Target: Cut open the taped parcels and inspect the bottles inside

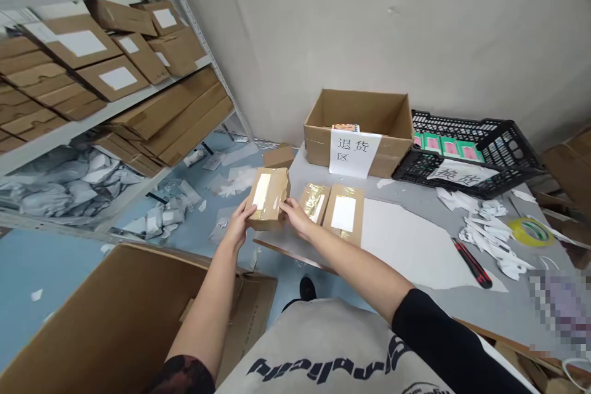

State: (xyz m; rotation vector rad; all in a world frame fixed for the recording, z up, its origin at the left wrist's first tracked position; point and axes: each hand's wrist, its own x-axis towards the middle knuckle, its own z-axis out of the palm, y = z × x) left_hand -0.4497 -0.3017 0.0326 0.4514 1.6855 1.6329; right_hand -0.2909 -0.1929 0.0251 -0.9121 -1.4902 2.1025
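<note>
Between my two hands is a small cardboard box (272,192) with a white label and clear tape, held at the left end of the grey table (392,191). My left hand (239,221) grips its left side near the bottom corner. At its right side, my right hand (295,214) has fingers closed on the edge of the box. Just right of that hand lie two more taped cardboard boxes, a narrower one (318,197) partly behind my wrist and a flat one (344,212) with a white label.
An open carton (360,108) with a paper sign stands against the wall beside a black crate (489,135). A red utility knife (471,263) and a tape roll (530,231) lie on the right. A large open carton (115,308) stands below left, near shelves (133,101) of boxes.
</note>
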